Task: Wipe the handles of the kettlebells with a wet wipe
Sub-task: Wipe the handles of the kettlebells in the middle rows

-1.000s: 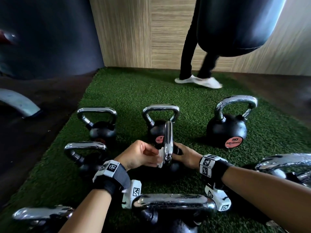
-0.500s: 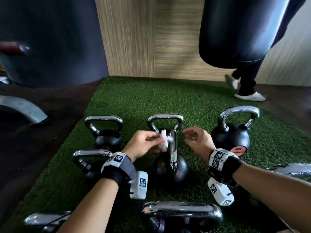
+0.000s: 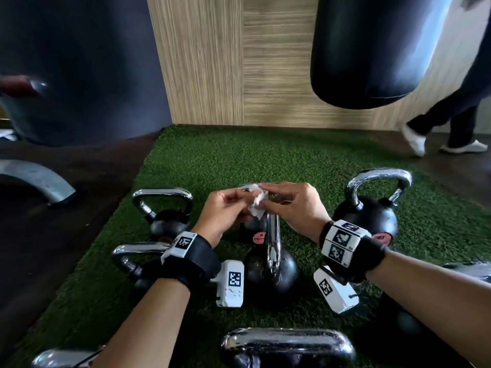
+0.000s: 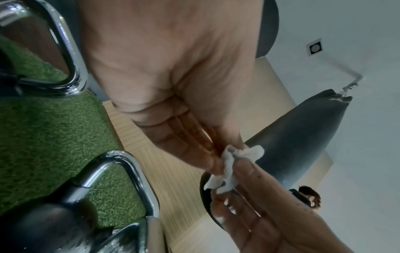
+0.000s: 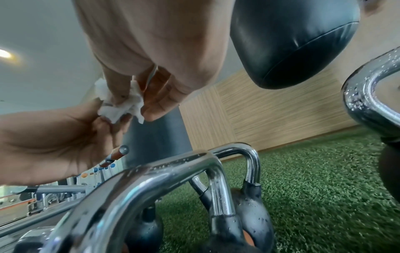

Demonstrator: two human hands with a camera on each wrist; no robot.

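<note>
Both hands now pinch wet wipe (image 3: 257, 205) together.

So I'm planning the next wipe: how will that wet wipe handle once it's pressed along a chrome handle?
The wet wipe looks limp: it hangs crumpled between the left hand and right hand, so it will probably bunch. Droplets on the chrome handle suggest it may slide easily. It seems very light.
</note>
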